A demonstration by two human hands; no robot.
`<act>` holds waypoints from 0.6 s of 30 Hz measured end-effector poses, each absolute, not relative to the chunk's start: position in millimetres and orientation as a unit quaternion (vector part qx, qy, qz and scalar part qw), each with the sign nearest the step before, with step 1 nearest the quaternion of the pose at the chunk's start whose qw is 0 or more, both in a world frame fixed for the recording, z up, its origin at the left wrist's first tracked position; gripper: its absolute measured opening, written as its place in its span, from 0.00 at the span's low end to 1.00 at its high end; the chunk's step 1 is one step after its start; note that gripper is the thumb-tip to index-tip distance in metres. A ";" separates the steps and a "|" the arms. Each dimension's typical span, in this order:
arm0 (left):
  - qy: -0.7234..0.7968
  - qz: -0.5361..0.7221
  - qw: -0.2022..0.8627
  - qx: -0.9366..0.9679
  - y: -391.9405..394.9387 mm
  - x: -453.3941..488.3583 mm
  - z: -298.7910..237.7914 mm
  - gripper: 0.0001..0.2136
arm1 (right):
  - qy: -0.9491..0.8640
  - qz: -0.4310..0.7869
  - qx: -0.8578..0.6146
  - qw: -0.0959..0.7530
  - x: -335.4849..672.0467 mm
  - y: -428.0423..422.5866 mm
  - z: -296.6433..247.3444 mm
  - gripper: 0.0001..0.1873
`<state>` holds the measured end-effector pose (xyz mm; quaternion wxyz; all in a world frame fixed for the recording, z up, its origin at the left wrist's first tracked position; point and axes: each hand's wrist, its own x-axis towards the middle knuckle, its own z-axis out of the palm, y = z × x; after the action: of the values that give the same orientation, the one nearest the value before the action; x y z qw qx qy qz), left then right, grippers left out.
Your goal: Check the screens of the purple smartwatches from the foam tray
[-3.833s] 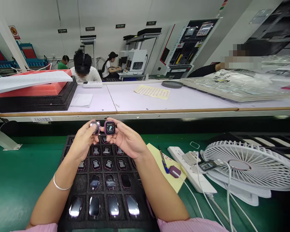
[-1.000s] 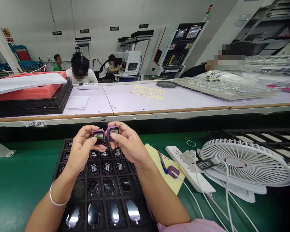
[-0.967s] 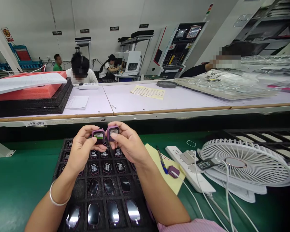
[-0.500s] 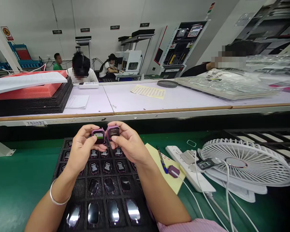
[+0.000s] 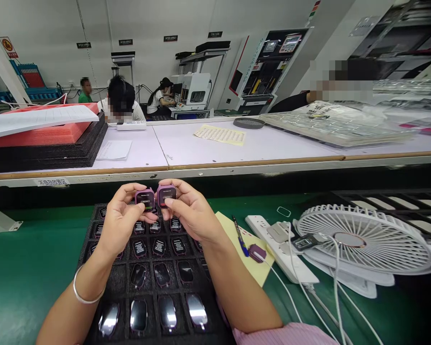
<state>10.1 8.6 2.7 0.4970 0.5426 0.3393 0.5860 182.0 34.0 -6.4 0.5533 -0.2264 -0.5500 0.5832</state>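
Observation:
My left hand point(image 5: 120, 223) pinches a small purple smartwatch body point(image 5: 145, 198) with a lit screen. My right hand point(image 5: 188, 213) pinches a second purple watch body point(image 5: 166, 194), its thumb across the lower edge of the screen. Both watches are held side by side, almost touching, above the far end of a black foam tray point(image 5: 118, 277). The tray holds several more watch bodies in rows, the near ones with dark glossy screens.
Right of the tray lie a yellow sheet point(image 5: 252, 261), a blue pen point(image 5: 240, 235), a purple watch body on a cable point(image 5: 256, 252), a white power strip point(image 5: 282, 249) and a white fan point(image 5: 362, 242). A white bench point(image 5: 237, 148) runs behind; other people sit beyond it.
Both hands kept the two watches close together and lifted them slightly. The left watch's screen went from a bright green band to dimmer. The view shifted a little.

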 end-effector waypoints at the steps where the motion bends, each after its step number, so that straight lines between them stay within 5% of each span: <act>1: 0.340 0.588 0.494 0.543 8.8 10.2 2.6 0.12 | -0.550 0.585 -0.222 0.553 181.9 33.9 -6.5 0.16; 14: 0.332 0.594 0.496 0.539 10.3 9.0 5.2 0.12 | -0.544 0.589 -0.221 0.555 188.2 39.8 -9.2 0.22; 18: 0.233 0.535 0.634 0.508 -18.9 10.4 14.4 0.19 | -0.541 0.602 -0.204 0.551 186.1 38.6 -10.8 0.27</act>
<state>10.4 -18.9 14.4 0.6340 0.5080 0.2328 0.5346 186.1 38.6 -10.8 0.5507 -0.2039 -0.5407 0.6023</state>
